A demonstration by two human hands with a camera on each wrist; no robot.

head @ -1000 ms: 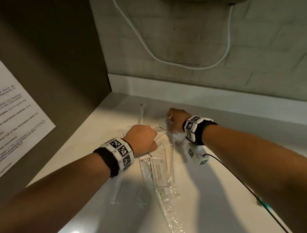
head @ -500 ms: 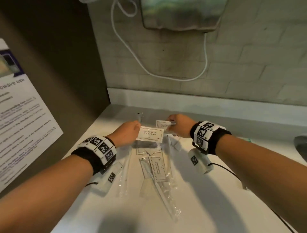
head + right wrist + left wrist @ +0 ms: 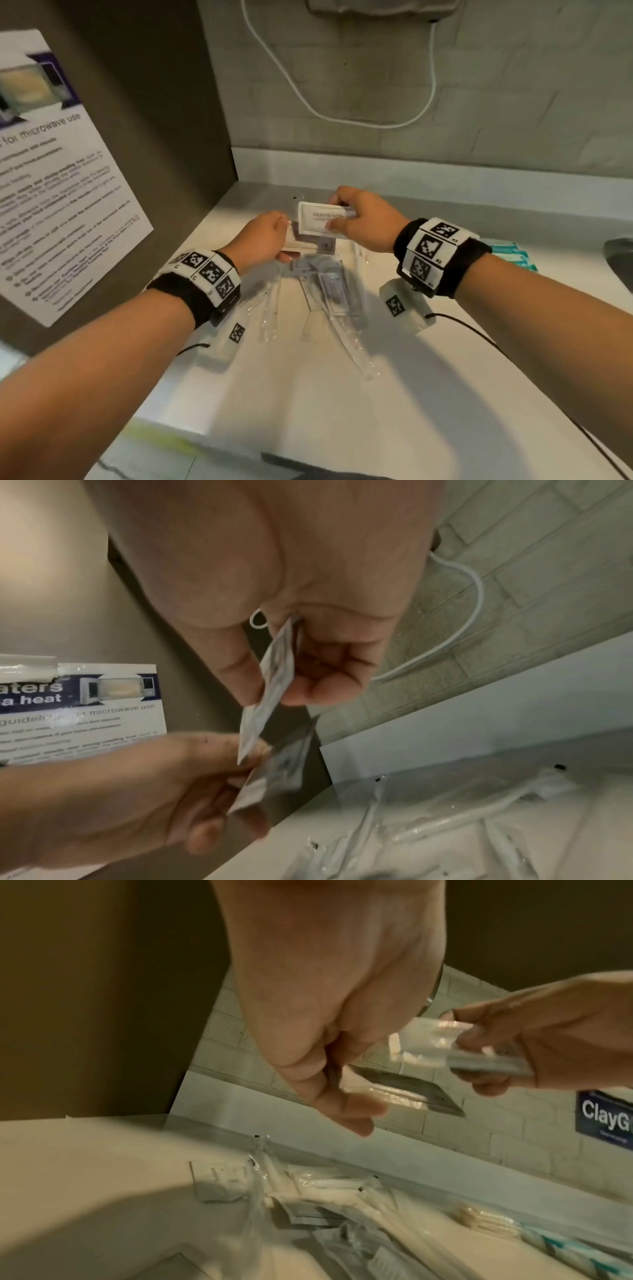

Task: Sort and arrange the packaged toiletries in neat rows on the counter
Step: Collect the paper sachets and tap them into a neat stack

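**Both hands lifted, a sachet in each**

Since half a second ago, we have raised both hands higher above the counter and brought the two sachets closer together; the right one now faces the head camera more squarely.

From the head view, our right hand [image 3: 364, 219] pinches a white printed sachet [image 3: 320, 219] by its right edge, holding it upright above the pile. Our left hand [image 3: 262, 240] grips a second sachet [image 3: 308, 244] just below and in front of the first, its fingers curled round the left end. Under both hands, a loose pile of clear-wrapped packets [image 3: 325, 294] lies on the white counter [image 3: 308, 394]. Teal packets [image 3: 510, 253] sit well apart, to the right by the wall. A microwave notice [image 3: 61, 192] hangs on the brown panel at left.

From the left wrist, our left hand [image 3: 329, 1015] holds its sachet [image 3: 404, 1093] between thumb and curled fingers, while the right hand [image 3: 548, 1031] pinches the other sachet [image 3: 431, 1042] beside it.

From the right wrist, our right hand [image 3: 291, 601] holds its sachet [image 3: 270, 693] edge-on between thumb and fingers; the left hand [image 3: 137, 791] grips its own sachet [image 3: 274, 775] just beneath, the two nearly touching.
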